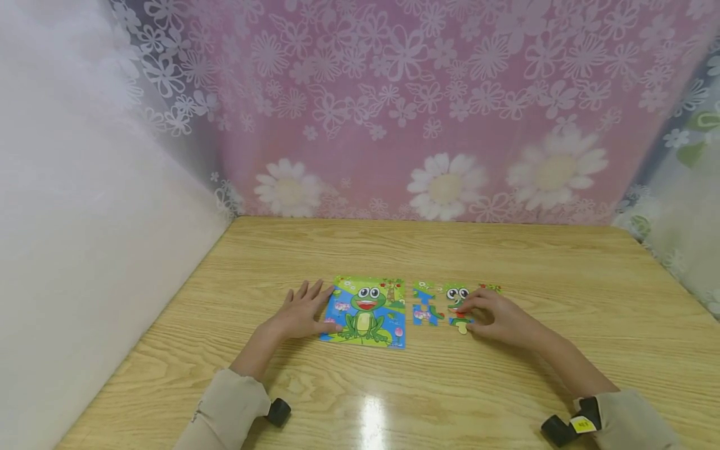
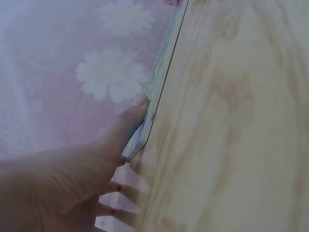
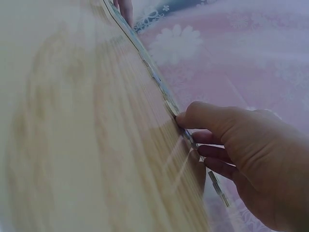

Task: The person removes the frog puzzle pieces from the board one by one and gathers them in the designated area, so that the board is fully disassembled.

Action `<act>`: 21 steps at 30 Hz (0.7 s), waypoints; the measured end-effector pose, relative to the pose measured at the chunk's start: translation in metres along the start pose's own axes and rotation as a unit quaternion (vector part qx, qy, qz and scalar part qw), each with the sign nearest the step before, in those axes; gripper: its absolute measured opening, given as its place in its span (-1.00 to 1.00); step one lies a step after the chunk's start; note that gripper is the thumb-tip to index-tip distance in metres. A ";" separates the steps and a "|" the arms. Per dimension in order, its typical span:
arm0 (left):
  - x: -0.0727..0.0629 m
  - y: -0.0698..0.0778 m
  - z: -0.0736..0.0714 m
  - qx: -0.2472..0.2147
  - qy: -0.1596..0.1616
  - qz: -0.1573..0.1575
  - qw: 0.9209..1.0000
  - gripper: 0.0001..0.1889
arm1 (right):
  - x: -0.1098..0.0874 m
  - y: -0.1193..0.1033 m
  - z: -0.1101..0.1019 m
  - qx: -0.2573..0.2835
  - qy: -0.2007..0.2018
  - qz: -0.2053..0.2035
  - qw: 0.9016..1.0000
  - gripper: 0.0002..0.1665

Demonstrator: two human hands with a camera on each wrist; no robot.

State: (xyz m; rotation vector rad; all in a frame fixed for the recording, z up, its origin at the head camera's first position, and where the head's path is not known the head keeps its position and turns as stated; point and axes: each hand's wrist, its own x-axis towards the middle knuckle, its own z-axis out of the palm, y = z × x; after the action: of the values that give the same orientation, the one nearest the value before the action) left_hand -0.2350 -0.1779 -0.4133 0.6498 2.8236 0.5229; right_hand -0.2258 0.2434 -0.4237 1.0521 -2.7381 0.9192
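A square frog picture (image 1: 364,322) lies flat on the table. My left hand (image 1: 300,314) is at its left edge with fingers spread and the thumb resting on its lower left corner. In the left wrist view that thumb (image 2: 130,118) lies along the board's edge. To the right, several loose jigsaw pieces (image 1: 424,314) lie near each other, one pair showing the frog's eyes (image 1: 457,292) and mouth. My right hand (image 1: 506,320) bends over them, thumb and fingers pinching a frog jigsaw piece (image 1: 462,327). Its palm side hides part of the pieces behind.
A red-and-green jigsaw piece (image 1: 490,287) shows just behind the right hand. The wood-grain table (image 1: 371,387) meets a pink flowered curtain (image 1: 365,125) at the back and a white sheet (image 1: 112,219) on the left. Each wrist carries a black camera (image 1: 278,412).
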 end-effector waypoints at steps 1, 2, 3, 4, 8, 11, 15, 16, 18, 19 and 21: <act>0.000 0.000 0.000 0.001 0.001 0.001 1.000 -0.03 | 0.000 0.000 0.000 0.002 -0.001 0.003 1.000 -0.68; 0.000 0.000 0.000 0.002 0.001 0.001 1.000 -0.03 | 0.000 0.000 0.000 0.004 -0.003 0.004 1.000 -0.68; 0.000 0.000 0.000 0.003 0.000 0.000 1.000 -0.03 | 0.000 -0.001 0.000 0.003 -0.004 0.005 1.000 -0.68; 0.000 -0.001 0.000 0.003 0.000 0.000 1.000 -0.03 | 0.000 -0.001 0.000 0.004 -0.004 0.005 1.000 -0.68; -0.001 0.000 -0.001 0.001 0.000 -0.001 1.000 -0.03 | 0.001 -0.001 0.000 -0.004 -0.005 0.002 1.000 -0.69; -0.002 0.002 -0.002 -0.004 0.001 0.002 1.000 -0.03 | 0.004 -0.004 0.000 -0.019 0.006 -0.009 1.000 -0.70; -0.003 0.003 -0.003 -0.003 0.001 -0.001 1.000 -0.04 | 0.014 -0.013 -0.001 -0.033 0.025 -0.042 0.998 -0.67; -0.003 0.003 -0.004 -0.002 0.000 -0.002 1.000 -0.04 | 0.018 -0.016 0.000 -0.035 0.029 -0.053 0.998 -0.67; -0.003 0.004 -0.004 0.000 -0.001 -0.002 1.000 -0.04 | 0.027 -0.022 0.002 -0.034 0.027 -0.070 0.997 -0.68; -0.003 0.005 -0.004 -0.001 -0.002 -0.002 1.000 -0.04 | 0.031 -0.025 0.004 -0.030 0.024 -0.076 0.996 -0.70; -0.003 0.006 -0.004 -0.001 -0.003 0.001 1.000 -0.05 | 0.041 -0.032 0.008 -0.024 0.006 -0.076 0.997 -0.73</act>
State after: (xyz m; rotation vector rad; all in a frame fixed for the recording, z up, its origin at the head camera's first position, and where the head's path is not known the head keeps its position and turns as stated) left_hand -0.2310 -0.1750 -0.4067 0.6529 2.8162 0.5240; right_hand -0.2356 0.1964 -0.4028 1.2216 -2.6118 0.8296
